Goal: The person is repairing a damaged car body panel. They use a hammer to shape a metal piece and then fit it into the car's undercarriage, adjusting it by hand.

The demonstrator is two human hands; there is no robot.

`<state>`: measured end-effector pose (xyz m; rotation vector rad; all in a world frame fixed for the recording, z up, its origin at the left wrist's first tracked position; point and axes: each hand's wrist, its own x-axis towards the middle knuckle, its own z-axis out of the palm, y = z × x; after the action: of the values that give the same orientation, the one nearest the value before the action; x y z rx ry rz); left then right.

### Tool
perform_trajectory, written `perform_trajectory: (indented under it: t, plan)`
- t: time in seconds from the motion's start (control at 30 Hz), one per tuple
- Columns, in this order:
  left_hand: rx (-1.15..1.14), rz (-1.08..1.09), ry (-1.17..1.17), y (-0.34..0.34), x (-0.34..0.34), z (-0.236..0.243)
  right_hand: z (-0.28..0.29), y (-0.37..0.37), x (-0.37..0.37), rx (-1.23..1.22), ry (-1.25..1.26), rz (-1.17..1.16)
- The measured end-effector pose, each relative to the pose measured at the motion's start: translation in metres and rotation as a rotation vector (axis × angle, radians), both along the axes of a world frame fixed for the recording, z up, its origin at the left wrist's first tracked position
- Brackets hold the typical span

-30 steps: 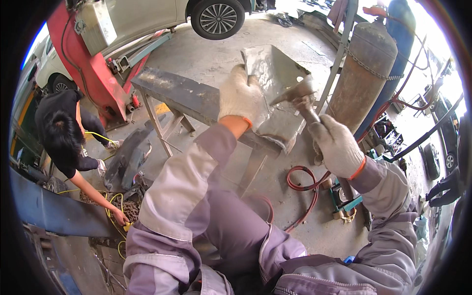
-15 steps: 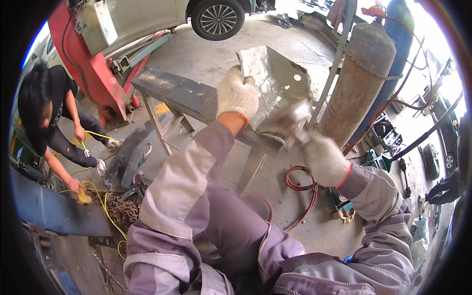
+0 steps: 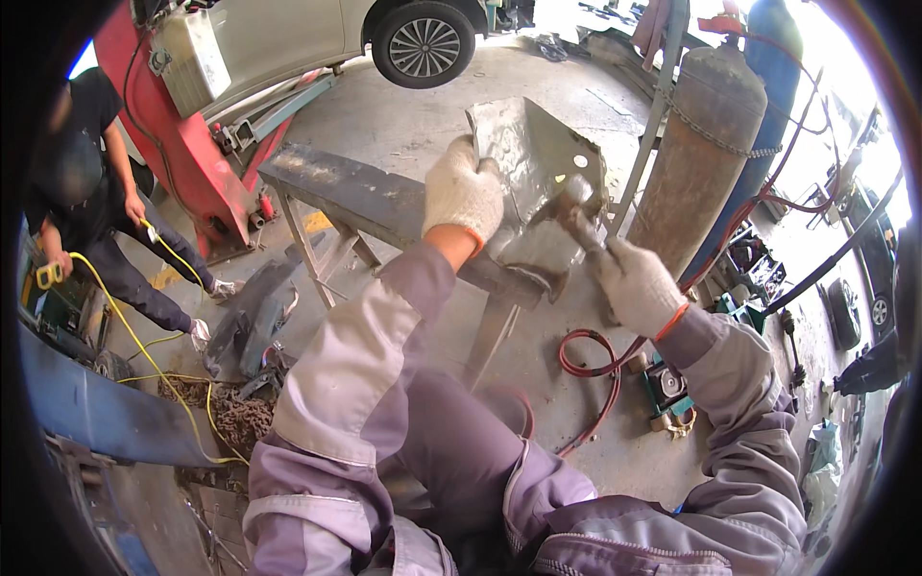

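Note:
My left hand (image 3: 464, 192), in a white knit glove, grips the left edge of a bent sheet-metal panel (image 3: 523, 144). The panel is dented, with small holes near its right side, and leans upright over the end of a dark metal bench (image 3: 355, 187). My right hand (image 3: 642, 288), gloved too, is closed round the handle of a hammer (image 3: 576, 216). The hammer's head is in front of the panel's lower right part; whether it touches the metal I cannot tell.
Two gas cylinders, one rusty (image 3: 701, 154) and one blue (image 3: 776, 67), stand chained at the right. A red hose (image 3: 615, 384) coils on the floor. At the left a co-worker (image 3: 86, 173) holds a yellow cord (image 3: 106, 288). Behind are a red lift post (image 3: 158, 125) and a pale car (image 3: 279, 43).
The hammer, blurred before, now shows sharply, slightly higher and tilted across the panel. My left hand keeps its hold. The co-worker has straightened up, raising the yellow cord.

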<state>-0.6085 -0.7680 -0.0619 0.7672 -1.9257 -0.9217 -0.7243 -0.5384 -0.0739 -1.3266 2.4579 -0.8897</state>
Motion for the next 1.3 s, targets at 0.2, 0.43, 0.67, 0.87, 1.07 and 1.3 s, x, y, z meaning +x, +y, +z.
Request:
perform_trajectory:
  t: [0.2,0.43,0.67,0.87,1.07,1.3]
  plan:
    - [0.006,-0.019,0.014,0.0,-0.001,-0.003,-0.028,0.012,0.013,-0.261,-0.072,0.084]
    - [-0.012,0.019,-0.04,0.002,0.006,0.003,0.011,0.002,0.01,-0.078,-0.094,0.007]
    - [-0.132,0.031,-0.076,0.011,0.003,0.002,0.005,0.012,0.001,0.087,0.041,-0.008]
    - [0.042,0.007,-0.027,0.014,0.014,0.004,0.005,0.024,0.02,-0.281,-0.358,-0.056]
    - [0.075,0.042,0.031,0.006,0.015,-0.011,0.005,0.017,0.003,0.104,0.058,0.0]
    - [-0.143,0.121,-0.33,-0.027,0.036,-0.04,0.035,0.022,0.034,0.042,0.038,0.208]
